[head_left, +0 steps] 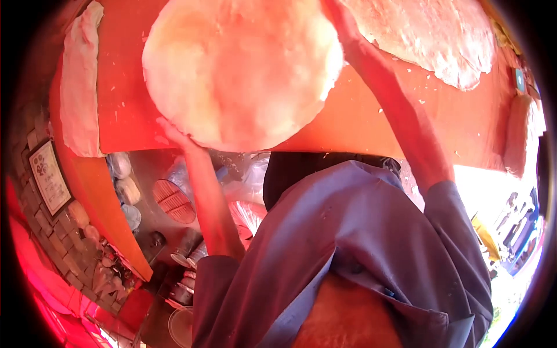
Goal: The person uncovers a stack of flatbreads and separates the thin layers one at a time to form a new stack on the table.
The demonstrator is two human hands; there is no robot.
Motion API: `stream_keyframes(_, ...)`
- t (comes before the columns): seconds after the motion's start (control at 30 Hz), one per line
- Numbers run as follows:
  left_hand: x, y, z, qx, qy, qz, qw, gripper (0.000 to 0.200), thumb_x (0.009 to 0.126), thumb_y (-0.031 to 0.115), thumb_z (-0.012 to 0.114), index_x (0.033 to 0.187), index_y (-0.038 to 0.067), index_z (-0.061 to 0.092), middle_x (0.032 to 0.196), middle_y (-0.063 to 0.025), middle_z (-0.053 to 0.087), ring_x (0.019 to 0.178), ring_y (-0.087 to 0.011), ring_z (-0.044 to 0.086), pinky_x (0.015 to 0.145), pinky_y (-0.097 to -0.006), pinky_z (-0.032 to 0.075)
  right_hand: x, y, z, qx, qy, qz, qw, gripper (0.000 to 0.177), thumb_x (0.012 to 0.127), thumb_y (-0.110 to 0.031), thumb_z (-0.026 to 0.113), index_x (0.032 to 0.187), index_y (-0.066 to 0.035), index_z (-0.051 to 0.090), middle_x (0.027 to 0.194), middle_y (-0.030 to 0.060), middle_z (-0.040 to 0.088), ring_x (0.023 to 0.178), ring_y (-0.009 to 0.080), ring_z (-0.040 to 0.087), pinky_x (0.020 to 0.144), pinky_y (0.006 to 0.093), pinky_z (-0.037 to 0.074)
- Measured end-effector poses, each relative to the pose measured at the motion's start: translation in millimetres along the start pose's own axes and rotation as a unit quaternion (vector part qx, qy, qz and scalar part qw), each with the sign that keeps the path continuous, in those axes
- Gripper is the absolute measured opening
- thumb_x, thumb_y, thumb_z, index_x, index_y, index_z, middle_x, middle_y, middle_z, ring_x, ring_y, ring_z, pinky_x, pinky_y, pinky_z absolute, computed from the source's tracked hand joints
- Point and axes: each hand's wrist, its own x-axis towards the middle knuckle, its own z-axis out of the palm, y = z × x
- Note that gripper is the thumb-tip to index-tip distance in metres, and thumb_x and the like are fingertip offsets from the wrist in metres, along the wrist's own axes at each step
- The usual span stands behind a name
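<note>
A large round sheet of dough [238, 75], pale and slightly mottled, lies over the near edge of the orange-red table [125, 87]. My left hand [177, 137] is at its lower left rim. One finger or thumb shows beside the rim, and the other fingers are hidden by the dough. My right forearm [400, 104] reaches up past the right side of the round, and that hand is cut off by the top edge of the view. To the right lies another wide, floury sheet of dough [429, 40]. A long, thick strip of dough [81, 87] stretches along the table's left side.
Small dough crumbs dot the tabletop. A wrapped, roll-shaped thing [518, 136] sits at the far right end. Below the table are a round slatted rack [174, 200], plastic bags [254, 177] and metal containers [187, 246]. A framed certificate [50, 177] hangs on the brick wall.
</note>
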Motion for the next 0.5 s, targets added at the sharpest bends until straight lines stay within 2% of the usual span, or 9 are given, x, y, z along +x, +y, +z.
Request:
stream_keyframes(0.13,8,0,-18,-0.009,0.051,-0.031,0.998,0.072,0.099,0.055,0.029,0.145,0.0,0.035,0.143,-0.0165,0.045,0.126,-0.034,0.049,0.108,-0.0447,0.04,-15,-4,15,0.003,-0.001,-0.012,1.0,0.065,0.092,-0.052,0.056,0.133,-0.001,0.052,0.122,0.0118,0.06,0.103,0.0204,0.059,0.086,0.0338,0.049)
stream_keyframes(0.2,36,-23,-56,0.092,0.002,0.053,0.994,0.071,0.1,0.054,0.026,0.143,-0.001,0.037,0.142,-0.0176,0.047,0.128,-0.0348,0.047,0.108,-0.0456,0.039,-20,-9,13,-0.021,0.019,-0.028,0.999,0.072,0.091,-0.056,0.056,0.136,-0.001,0.049,0.124,0.012,0.059,0.103,0.0211,0.059,0.084,0.0345,0.049)
stream_keyframes(0.27,17,10,-33,0.011,0.023,-0.061,0.998,0.071,0.1,0.053,0.025,0.142,-0.002,0.04,0.141,-0.0176,0.048,0.129,-0.0345,0.047,0.109,-0.046,0.037,-4,-11,-24,-0.184,-0.022,-0.156,0.97,0.068,0.091,-0.058,0.052,0.124,0.001,0.061,0.115,0.018,0.065,0.114,0.0288,0.057,0.101,0.0391,0.04)
stream_keyframes(0.3,13,10,-39,-0.032,0.0,-0.032,0.999,0.071,0.1,0.054,0.027,0.141,-0.002,0.041,0.141,-0.0165,0.048,0.128,-0.033,0.047,0.109,-0.045,0.037,-54,-58,-10,-0.228,0.053,-0.179,0.956,0.066,0.092,-0.054,0.054,0.127,0.002,0.058,0.116,0.0197,0.065,0.113,0.027,0.058,0.1,0.0364,0.042)
stream_keyframes(0.33,10,9,-51,-0.073,-0.018,-0.004,0.997,0.07,0.1,0.055,0.03,0.14,-0.001,0.043,0.142,-0.0154,0.047,0.128,-0.0315,0.046,0.109,-0.044,0.036,-45,-65,-33,-0.266,0.05,-0.162,0.949,0.06,0.094,-0.048,0.056,0.127,0.003,0.058,0.116,0.0178,0.066,0.109,0.0249,0.061,0.097,0.0351,0.045)
stream_keyframes(0.37,13,3,-74,-0.108,-0.002,-0.006,0.994,0.067,0.1,0.053,0.03,0.135,-0.001,0.047,0.135,-0.0147,0.053,0.124,-0.0303,0.049,0.107,-0.0431,0.038,-44,-69,-66,-0.229,0.068,-0.203,0.95,0.054,0.094,-0.042,0.058,0.126,0.002,0.059,0.114,0.0145,0.067,0.103,0.0223,0.063,0.09,0.0343,0.049)
stream_keyframes(0.4,11,-5,-92,-0.143,0.015,-0.008,0.99,0.063,0.1,0.052,0.031,0.131,0.0,0.052,0.127,-0.0141,0.058,0.12,-0.0291,0.052,0.104,-0.0423,0.04,-52,-87,-98,-0.198,0.121,-0.159,0.959,0.047,0.097,-0.038,0.055,0.123,0.0,0.061,0.118,0.0129,0.066,0.111,0.0209,0.061,0.095,0.036,0.049)
stream_keyframes(0.47,-37,-1,-74,-0.092,0.145,-0.055,0.984,0.058,0.101,0.05,0.032,0.123,0.001,0.056,0.116,-0.0119,0.063,0.11,-0.0253,0.056,0.1,-0.0392,0.042,-57,-109,-186,-0.139,0.267,-0.146,0.942,0.039,0.092,-0.027,0.063,0.12,0.001,0.06,0.105,0.0163,0.068,0.095,0.0251,0.067,0.083,0.0371,0.056)
stream_keyframes(0.5,-61,-9,-70,-0.053,0.149,-0.056,0.986,0.057,0.101,0.05,0.032,0.119,0.002,0.057,0.113,-0.0104,0.063,0.105,-0.0232,0.058,0.095,-0.0375,0.044,-58,-117,-239,-0.124,0.343,-0.122,0.923,0.039,0.09,-0.025,0.064,0.119,0.001,0.059,0.102,0.0176,0.067,0.093,0.0274,0.067,0.081,0.0387,0.057)
